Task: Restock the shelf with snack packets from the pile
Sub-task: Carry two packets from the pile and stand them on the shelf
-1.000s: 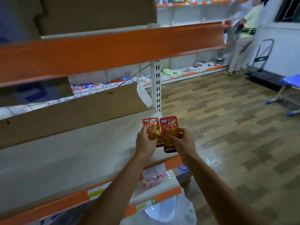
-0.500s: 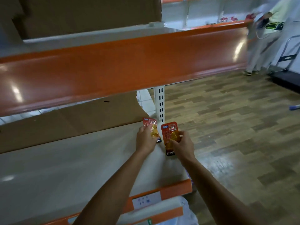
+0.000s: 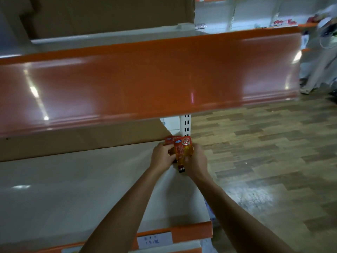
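Packets: your left hand (image 3: 161, 155) pinches the rear red snack packet (image 3: 169, 140), your right hand (image 3: 197, 159) grips the front red snack packet (image 3: 183, 149), fingers curled on each | place: packets overlap at the back right corner of the white shelf (image 3: 73, 189), beside the slotted upright (image 3: 185, 125) | behind: cardboard sheet (image 3: 82, 143) | shelf lip: handwritten price label (image 3: 154, 240)

White shelf board (image 3: 73, 189) lying open across left and middle. Orange upper shelf front (image 3: 145, 79) overhanging, squeezing the gap above. Cardboard sheet (image 3: 73, 145) closing off the back. Slotted upright (image 3: 185, 125) standing just behind snack packets (image 3: 182, 148); left hand (image 3: 161, 155) and right hand (image 3: 197, 161) gripping them, crowding that right rear corner.
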The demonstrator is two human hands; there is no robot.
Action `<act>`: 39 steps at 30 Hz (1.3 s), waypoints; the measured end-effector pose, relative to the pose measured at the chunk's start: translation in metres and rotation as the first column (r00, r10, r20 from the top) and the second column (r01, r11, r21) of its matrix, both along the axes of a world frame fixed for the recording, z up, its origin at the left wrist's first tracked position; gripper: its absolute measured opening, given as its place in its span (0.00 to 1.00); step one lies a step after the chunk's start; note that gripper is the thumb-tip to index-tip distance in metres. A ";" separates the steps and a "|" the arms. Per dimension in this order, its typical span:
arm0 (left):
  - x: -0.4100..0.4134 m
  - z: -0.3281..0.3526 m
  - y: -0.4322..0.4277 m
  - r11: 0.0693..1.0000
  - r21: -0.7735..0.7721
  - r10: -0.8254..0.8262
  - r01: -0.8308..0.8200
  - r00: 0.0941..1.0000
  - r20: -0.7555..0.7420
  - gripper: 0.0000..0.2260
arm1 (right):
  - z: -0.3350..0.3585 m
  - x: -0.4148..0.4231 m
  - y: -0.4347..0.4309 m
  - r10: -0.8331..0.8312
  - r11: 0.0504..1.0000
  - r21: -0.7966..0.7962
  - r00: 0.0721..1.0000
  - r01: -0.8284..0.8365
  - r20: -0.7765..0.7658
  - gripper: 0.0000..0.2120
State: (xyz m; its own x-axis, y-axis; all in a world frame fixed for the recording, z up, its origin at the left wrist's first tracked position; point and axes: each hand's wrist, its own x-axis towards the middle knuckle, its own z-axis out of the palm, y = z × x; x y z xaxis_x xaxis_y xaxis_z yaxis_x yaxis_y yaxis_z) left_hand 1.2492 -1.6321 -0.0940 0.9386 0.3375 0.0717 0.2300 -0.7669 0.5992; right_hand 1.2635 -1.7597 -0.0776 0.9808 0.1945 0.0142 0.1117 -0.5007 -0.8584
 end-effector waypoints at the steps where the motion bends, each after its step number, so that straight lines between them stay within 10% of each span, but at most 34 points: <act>1: -0.001 0.000 0.002 1.000 -0.002 -0.006 0.006 1.000 0.004 0.13 | -0.001 0.002 0.002 0.018 0.999 -0.027 1.000 -0.017 0.004 0.19; 21: -0.007 -0.002 0.005 0.967 -0.222 0.141 -0.128 0.989 0.042 0.23 | -0.016 0.009 0.016 0.079 0.953 -0.299 0.991 -0.043 0.111 0.15; 39: -0.089 0.010 0.057 0.869 0.178 0.456 -0.463 0.886 0.077 0.17 | 0.004 -0.052 0.087 0.515 0.843 -0.370 0.784 -0.391 0.346 0.21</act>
